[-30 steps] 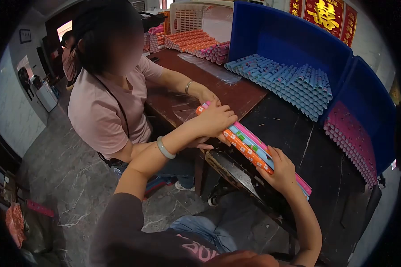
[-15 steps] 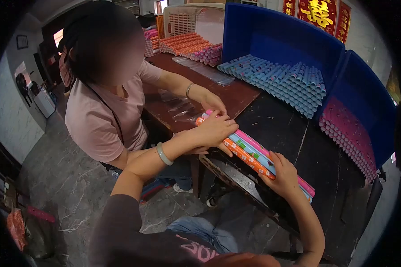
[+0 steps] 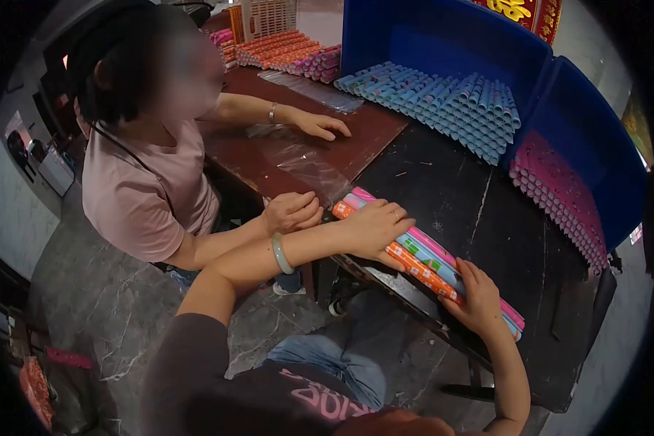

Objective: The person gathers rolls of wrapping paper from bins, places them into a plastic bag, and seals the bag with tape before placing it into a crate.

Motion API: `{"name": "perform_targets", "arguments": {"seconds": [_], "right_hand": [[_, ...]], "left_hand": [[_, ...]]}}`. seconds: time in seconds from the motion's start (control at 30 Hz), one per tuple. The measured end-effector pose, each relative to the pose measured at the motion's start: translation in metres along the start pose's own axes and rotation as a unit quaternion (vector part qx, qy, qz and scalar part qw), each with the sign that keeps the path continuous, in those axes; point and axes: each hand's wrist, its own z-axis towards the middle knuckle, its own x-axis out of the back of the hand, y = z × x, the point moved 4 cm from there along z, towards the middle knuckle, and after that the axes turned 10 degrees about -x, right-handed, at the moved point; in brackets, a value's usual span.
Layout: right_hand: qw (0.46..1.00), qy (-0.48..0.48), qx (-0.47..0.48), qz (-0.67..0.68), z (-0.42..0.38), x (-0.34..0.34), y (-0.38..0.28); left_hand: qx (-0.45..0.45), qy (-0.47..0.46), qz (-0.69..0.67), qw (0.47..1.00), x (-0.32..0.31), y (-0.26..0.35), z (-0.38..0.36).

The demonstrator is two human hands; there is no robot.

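Observation:
My left hand (image 3: 376, 231) lies over the upper left part of a small bundle of patterned rolls, its fingers wrapped across them. Further down the bundle, my right hand (image 3: 476, 299) grips it from the near side, thumb on the orange roll. In the bundle I see an orange roll with white squares (image 3: 423, 272), a light blue roll with green patches (image 3: 430, 256) and a pink roll (image 3: 436, 245). The bundle rests on the black tabletop (image 3: 443, 196) by its near edge. A co-worker's closed hand (image 3: 294, 212) is just left of the bundle's end.
The co-worker's other hand (image 3: 324, 126) rests on the brown table (image 3: 385, 134), near clear plastic sleeves (image 3: 309, 168). Light blue rolls (image 3: 450, 109) and pink rolls (image 3: 556, 200) are stacked in blue bins (image 3: 443, 43). Orange rolls (image 3: 276, 51) lie at the back left.
The co-worker's hands have come away from the bundle's left end, one drawing back onto the brown table. My hands stay on the bundle, which sits slightly lower right in view; the view has shifted too.

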Motion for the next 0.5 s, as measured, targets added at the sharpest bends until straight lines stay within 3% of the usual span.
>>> {"name": "perform_targets", "arguments": {"seconds": [0.03,0.1,0.17,0.2,0.3,0.37,0.4,0.47,0.5], "right_hand": [[1.0,0.003,-0.004,-0.011,-0.003,0.001,0.002],[1.0,0.005,-0.001,-0.011,-0.007,0.002,0.005],[1.0,0.009,-0.001,-0.013,-0.01,0.004,0.007],[1.0,0.003,-0.006,-0.014,-0.012,0.005,0.009],[1.0,-0.009,-0.018,-0.006,-0.024,0.012,0.017],[1.0,-0.015,-0.003,0.012,-0.027,0.015,0.02],[1.0,-0.016,0.0,-0.009,-0.029,0.013,0.024],[0.999,-0.007,0.01,-0.035,-0.028,0.013,0.021],[0.999,-0.002,0.025,-0.027,-0.025,0.011,0.018]], "left_hand": [[-0.035,0.055,0.008,0.998,-0.002,0.01,0.005],[-0.015,0.006,-0.033,0.999,-0.004,0.023,0.015],[-0.026,0.057,-0.126,0.99,-0.002,0.029,0.023],[-0.007,0.042,-0.24,0.97,0.005,0.024,0.024],[-0.079,-0.021,-0.044,0.996,0.034,-0.006,0.006],[-0.044,-0.099,-0.044,0.993,0.026,-0.036,-0.012],[-0.074,-0.067,-0.059,0.993,0.025,-0.043,-0.014],[-0.024,-0.11,-0.22,0.969,0.005,-0.051,-0.016],[-0.066,-0.043,-0.199,0.977,-0.001,-0.048,-0.013]]}}
